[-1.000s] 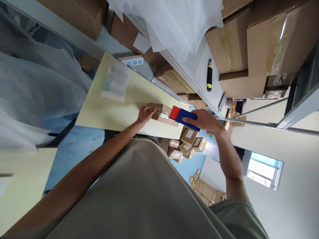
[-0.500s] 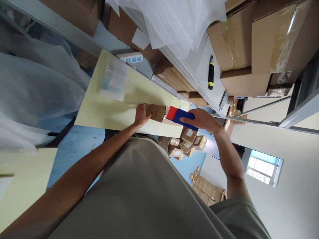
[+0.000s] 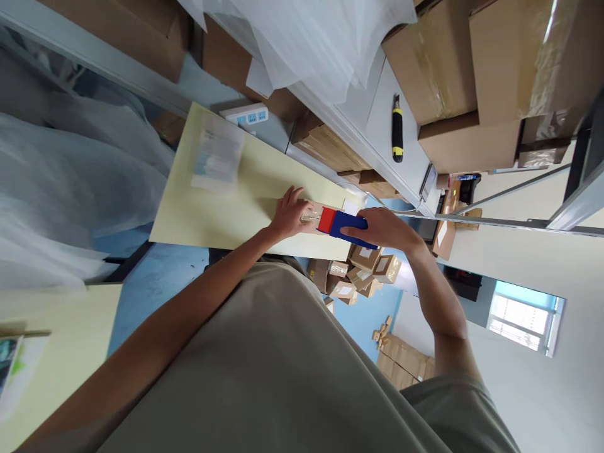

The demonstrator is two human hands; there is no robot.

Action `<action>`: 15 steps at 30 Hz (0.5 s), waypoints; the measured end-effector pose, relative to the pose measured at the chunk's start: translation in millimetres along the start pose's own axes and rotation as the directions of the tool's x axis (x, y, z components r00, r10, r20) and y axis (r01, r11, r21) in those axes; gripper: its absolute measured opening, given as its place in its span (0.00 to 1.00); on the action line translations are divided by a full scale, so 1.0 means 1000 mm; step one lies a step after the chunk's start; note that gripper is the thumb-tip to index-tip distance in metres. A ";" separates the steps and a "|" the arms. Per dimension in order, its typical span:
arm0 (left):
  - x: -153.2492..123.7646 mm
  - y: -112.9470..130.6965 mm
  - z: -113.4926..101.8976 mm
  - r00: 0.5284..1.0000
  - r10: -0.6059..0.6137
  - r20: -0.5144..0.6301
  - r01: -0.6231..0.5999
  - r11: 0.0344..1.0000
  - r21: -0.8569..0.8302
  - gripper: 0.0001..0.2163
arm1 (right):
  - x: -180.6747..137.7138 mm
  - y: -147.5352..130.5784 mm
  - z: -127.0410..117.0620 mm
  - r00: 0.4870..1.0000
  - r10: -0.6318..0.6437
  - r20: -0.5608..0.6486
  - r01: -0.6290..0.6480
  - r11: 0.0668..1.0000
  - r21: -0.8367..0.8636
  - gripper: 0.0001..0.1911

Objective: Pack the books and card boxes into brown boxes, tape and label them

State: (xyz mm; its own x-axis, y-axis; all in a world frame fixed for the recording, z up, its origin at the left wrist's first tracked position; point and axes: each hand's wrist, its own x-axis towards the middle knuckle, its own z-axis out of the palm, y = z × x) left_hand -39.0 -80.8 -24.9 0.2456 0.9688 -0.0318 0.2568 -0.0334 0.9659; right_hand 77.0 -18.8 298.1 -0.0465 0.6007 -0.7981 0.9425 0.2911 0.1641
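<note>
A small cardboard box [image 3: 310,228] lies on the pale yellow tabletop [image 3: 255,170], mostly covered by my hands. My left hand [image 3: 289,215] is over its left end, gripping it with the fingers somewhat apart. Clear tape [image 3: 311,215] shows on the box between that hand and the dispenser. My right hand [image 3: 380,228] is wrapped around a blue and red tape dispenser [image 3: 348,226], whose red end rests at the box. The far side of the box is hidden.
A clear plastic bag with a paper [image 3: 217,154] lies on the tabletop's left part. Behind are a power strip [image 3: 250,115] and a shelf with a utility knife [image 3: 397,132]. White foam sheeting [image 3: 321,44] hangs over the shelf. Cardboard boxes [image 3: 365,258] are heaped beyond the table's right end.
My left hand has moved right along the box, from gripping its end to lying over it with fingers more spread. My right hand still holds the tape dispenser against the box.
</note>
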 end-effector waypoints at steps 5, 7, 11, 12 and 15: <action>-0.006 -0.010 0.001 1.000 0.004 -0.014 -0.004 1.000 0.013 0.22 | 0.010 0.036 0.020 1.000 -0.011 -0.004 0.011 1.000 0.008 0.34; -0.007 -0.012 0.001 1.000 0.004 -0.007 -0.004 1.000 0.021 0.23 | 0.020 0.053 0.030 1.000 -0.008 0.012 0.008 1.000 0.024 0.35; -0.009 -0.013 -0.004 1.000 0.012 0.023 -0.014 0.999 0.049 0.26 | 0.050 0.079 0.053 0.998 -0.010 0.056 0.008 0.999 0.034 0.35; -0.009 -0.012 -0.005 1.000 0.015 0.025 -0.017 0.998 0.062 0.26 | 0.059 0.084 0.059 0.998 -0.012 0.062 0.009 0.999 0.041 0.35; -0.008 -0.008 -0.009 1.000 0.013 0.029 -0.016 0.994 0.113 0.27 | 0.084 0.094 0.075 0.997 -0.029 0.066 0.024 0.997 0.074 0.36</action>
State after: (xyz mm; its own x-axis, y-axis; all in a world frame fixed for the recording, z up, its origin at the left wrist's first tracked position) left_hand -51.2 -86.5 -29.8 0.2757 0.9609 -0.0271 0.3567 -0.0761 0.9311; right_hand 186.1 3.2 203.4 -0.0520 0.5412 -0.8393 0.9629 0.2499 0.1015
